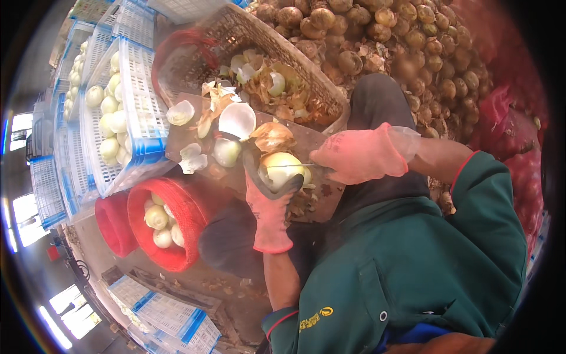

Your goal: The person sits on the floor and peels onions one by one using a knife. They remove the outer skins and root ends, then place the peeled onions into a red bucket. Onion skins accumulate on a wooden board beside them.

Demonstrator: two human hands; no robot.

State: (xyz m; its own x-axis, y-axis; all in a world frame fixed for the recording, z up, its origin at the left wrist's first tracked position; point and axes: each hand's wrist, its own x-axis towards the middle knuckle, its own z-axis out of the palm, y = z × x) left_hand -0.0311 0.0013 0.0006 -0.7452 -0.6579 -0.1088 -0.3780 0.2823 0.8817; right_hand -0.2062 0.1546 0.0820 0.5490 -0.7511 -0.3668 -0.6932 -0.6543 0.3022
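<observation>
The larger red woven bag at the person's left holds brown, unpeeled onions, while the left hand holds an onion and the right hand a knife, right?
Not quite: as the head view shows, the larger red woven bag holds pale, peeled-looking onions. The left hand does hold an onion, and the right hand a knife.

– Where could a hand pass?
– Over the bare board (pixel 309 140) between the brown onion skin (pixel 274 137) and the right hand (pixel 356 156).
– And leftward?
– White peels (pixel 237 120) clutter it; the basket (pixel 309 79) walls the far side.
</observation>
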